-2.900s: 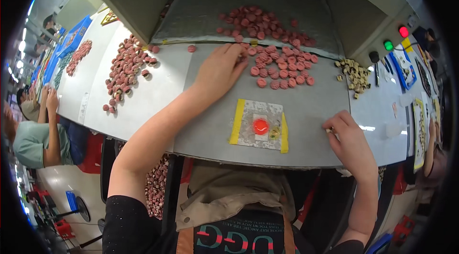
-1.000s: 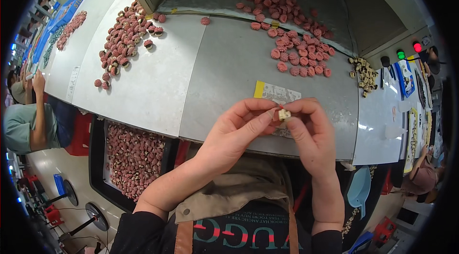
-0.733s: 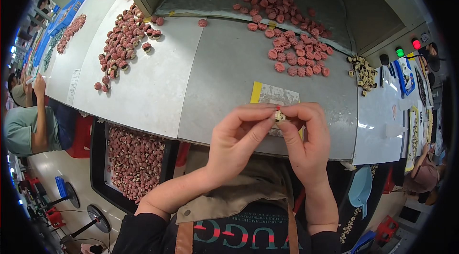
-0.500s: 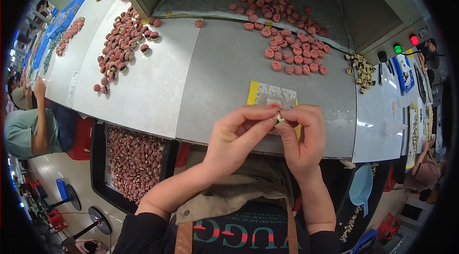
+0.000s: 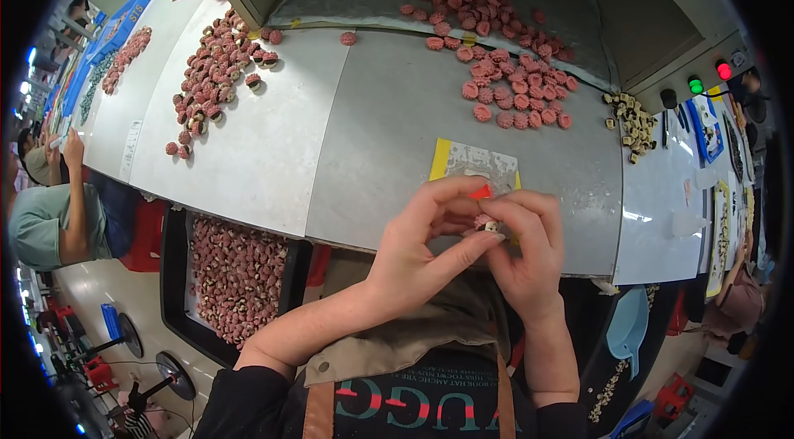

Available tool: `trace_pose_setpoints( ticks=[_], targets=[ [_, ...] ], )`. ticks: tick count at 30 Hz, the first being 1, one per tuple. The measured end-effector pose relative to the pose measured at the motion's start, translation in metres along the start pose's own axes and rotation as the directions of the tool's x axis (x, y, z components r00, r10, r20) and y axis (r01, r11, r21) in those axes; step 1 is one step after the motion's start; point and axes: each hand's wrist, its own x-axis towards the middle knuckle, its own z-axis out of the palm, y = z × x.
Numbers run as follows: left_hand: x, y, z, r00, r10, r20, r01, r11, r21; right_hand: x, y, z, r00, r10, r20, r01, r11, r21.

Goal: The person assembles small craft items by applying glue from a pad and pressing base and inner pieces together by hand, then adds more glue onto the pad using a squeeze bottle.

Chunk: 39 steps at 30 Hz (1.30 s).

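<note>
Just above the table's near edge, my left hand (image 5: 422, 245) and my right hand (image 5: 529, 253) meet with fingers closed. Between their fingertips is a small knobbly pink piece (image 5: 484, 225) with a cream-and-dark part at its underside. Fingers hide most of it. Behind my fingers a bright red patch (image 5: 481, 191) shows; I cannot make out what it belongs to. Beyond my hands lies a whitish speckled pad (image 5: 496, 163) with a yellow edge strip (image 5: 441, 159). Loose pink knobbly shells (image 5: 521, 92) are spread farther back.
Pink pieces with dark-and-cream parts (image 5: 211, 67) lie at left. Small cream-and-dark blocks (image 5: 635, 126) sit at right. A black tray (image 5: 172, 274) full of pieces stands below the table. A light-blue scoop (image 5: 628, 323) is at lower right. Another person (image 5: 58, 224) works at far left.
My hands have come slightly down toward my body, fingers curled more around the piece. Its pink side now shows as well as the cream part. The red patch is more visible.
</note>
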Motion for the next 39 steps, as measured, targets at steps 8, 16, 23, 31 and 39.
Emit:
trace_pose_setpoints(
  ticks=[8, 16, 23, 31, 39],
  targets=[
    [0.001, -0.007, -0.001, 0.998, 0.061, 0.025, -0.063, 0.989, 0.131, -0.003, 0.006, 0.006, 0.998, -0.026, -0.054, 0.029, 0.998, 0.063],
    [0.014, 0.016, -0.036, 0.973, 0.185, 0.139, -0.231, 0.754, 0.615, -0.007, 0.009, -0.032, 0.982, 0.15, 0.112, -0.138, 0.984, -0.11],
    [0.076, 0.034, -0.125, 0.925, 0.369, 0.095, -0.218, 0.308, 0.926, -0.024, 0.036, -0.1, 0.915, 0.394, -0.086, -0.403, 0.899, -0.172],
    [0.134, 0.033, -0.177, 0.951, 0.307, 0.043, -0.139, 0.296, 0.945, 0.018, 0.086, -0.124, 0.959, 0.246, -0.143, -0.281, 0.902, -0.329],
    [0.085, 0.051, -0.126, 0.962, 0.207, -0.179, -0.021, 0.707, 0.707, 0.042, 0.152, -0.118, 0.988, 0.139, 0.064, -0.076, 0.805, -0.588]
  ],
)
